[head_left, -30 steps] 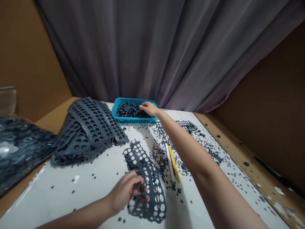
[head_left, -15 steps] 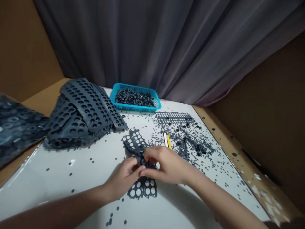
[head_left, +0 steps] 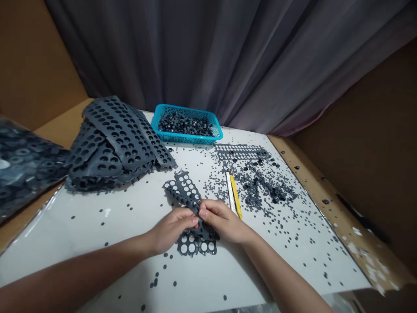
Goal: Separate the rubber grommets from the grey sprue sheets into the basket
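Observation:
A dark grey rubber strip (head_left: 184, 190) punched with round holes lies on the white table top (head_left: 81, 221). My left hand (head_left: 171, 229) and my right hand (head_left: 223, 222) both pinch this strip near its middle, fingertips almost touching. The strip's near end (head_left: 195, 248) shows below my hands. A blue basket (head_left: 187, 124) full of small dark grey pieces stands at the back of the table.
A pile of perforated grey sheets (head_left: 114, 143) lies at the back left. A clear bag of grey rings (head_left: 22, 165) is at the far left. A yellow-and-white cutter (head_left: 233, 194), another holed strip (head_left: 241, 152) and many loose grey bits (head_left: 263, 187) lie to the right.
My right hand came back from the blue basket to the holed strip and now pinches it beside my left hand. The view shifted slightly.

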Available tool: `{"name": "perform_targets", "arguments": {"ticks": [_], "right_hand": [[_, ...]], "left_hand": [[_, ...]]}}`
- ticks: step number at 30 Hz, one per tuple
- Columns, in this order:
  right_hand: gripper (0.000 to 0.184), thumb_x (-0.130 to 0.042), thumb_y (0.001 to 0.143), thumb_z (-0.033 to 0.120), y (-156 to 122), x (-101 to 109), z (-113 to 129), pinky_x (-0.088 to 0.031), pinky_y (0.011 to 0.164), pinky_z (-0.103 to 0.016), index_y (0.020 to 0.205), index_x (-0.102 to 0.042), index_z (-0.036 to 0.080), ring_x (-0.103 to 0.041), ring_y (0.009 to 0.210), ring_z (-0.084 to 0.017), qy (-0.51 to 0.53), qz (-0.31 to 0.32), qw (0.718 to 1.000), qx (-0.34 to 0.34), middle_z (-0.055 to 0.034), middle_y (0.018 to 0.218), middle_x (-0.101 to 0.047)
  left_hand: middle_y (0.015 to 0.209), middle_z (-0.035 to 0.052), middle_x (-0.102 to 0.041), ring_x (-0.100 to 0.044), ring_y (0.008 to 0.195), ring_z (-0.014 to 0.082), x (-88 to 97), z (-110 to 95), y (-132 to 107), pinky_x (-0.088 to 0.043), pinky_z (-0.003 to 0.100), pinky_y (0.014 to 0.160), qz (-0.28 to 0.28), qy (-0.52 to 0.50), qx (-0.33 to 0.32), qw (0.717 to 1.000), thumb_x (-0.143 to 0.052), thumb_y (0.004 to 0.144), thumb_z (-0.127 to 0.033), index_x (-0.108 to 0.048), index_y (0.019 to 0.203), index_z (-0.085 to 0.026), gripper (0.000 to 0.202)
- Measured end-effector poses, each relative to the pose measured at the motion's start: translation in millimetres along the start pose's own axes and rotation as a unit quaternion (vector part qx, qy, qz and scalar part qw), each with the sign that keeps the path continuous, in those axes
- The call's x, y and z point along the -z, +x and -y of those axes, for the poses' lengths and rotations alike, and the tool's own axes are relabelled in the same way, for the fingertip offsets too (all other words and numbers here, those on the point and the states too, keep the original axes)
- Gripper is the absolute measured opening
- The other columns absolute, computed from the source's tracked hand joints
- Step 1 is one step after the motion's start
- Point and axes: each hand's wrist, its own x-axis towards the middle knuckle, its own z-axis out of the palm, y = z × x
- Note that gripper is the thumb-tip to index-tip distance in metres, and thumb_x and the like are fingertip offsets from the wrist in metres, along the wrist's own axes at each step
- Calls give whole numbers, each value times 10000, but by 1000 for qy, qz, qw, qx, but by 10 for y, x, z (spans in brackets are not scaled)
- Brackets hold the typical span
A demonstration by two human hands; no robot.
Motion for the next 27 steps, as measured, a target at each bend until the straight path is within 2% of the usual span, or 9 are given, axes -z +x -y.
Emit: {"name": "perform_targets", "arguments": {"ticks": [3, 7, 14, 17, 20, 23, 25, 27], "right_hand": [[361, -521, 842, 470, 32, 7, -186, -197, 492, -231, 654, -410, 183, -277, 528, -87, 125, -3, 992, -16, 60, 576, -326], [382, -584, 791, 491, 65, 5, -311, -159, 479, -230, 651, -402, 186, -255, 492, -78, 233, -9, 972, -40, 77, 546, -297], [405, -624, 748, 506, 93, -30, -332, -165, 480, -221, 642, -394, 190, -242, 489, -75, 294, -25, 955, -36, 78, 548, -301], [386, -541, 808, 511, 67, -13, -263, -187, 477, -222, 651, -382, 197, -254, 500, -85, 211, -24, 977, -13, 68, 562, -305], [312, -484, 877, 399, 13, -10, -105, -253, 513, -228, 656, -407, 193, -325, 536, -98, -9, -30, 998, 50, 47, 585, -358], [211, -461, 894, 276, -37, -49, 62, -311, 578, -241, 701, -438, 195, -397, 579, -113, -171, -7, 980, 97, 22, 641, -434], [151, -427, 902, 245, -55, -83, 126, -336, 615, -256, 764, -468, 197, -440, 629, -132, -213, 17, 972, 96, -7, 708, -489], [147, -398, 906, 231, -62, -102, 136, -348, 635, -265, 788, -479, 198, -460, 663, -146, -213, 26, 973, 84, -22, 739, -514]], "left_hand": [[639, -10, -422, -361, 635, 138, 15, -2, 18, -316, 245, 627, 18, -86, 35, 995, -539, 779, -359, -493, 602, -177, 259], [638, -13, -377, -325, 631, 130, 20, -30, 20, -309, 235, 621, 25, -161, 72, 984, -600, 734, -342, -470, 580, -174, 263], [712, 4, -445, -395, 695, 136, 36, -34, 51, -338, 246, 682, 40, -208, 78, 974, -647, 694, -325, -506, 592, -155, 244], [665, -14, -414, -361, 633, 113, 52, -8, 53, -323, 234, 631, 42, -202, 76, 976, -679, 682, -352, -474, 566, -152, 309], [566, -38, -345, -301, 556, 98, 58, 34, 53, -290, 235, 574, 24, -192, 58, 979, -689, 684, -420, -438, 529, -159, 394], [543, -32, -379, -342, 549, 108, 46, 66, 74, -300, 251, 574, -12, -198, 39, 979, -665, 681, -519, -472, 556, -164, 424], [538, -26, -410, -360, 538, 109, 41, 67, 102, -295, 253, 558, -32, -168, 61, 983, -628, 719, -530, -497, 582, -160, 416], [512, -31, -407, -347, 508, 98, 46, 52, 131, -284, 247, 532, -39, -142, 95, 985, -605, 757, -502, -487, 568, -158, 410]]}}
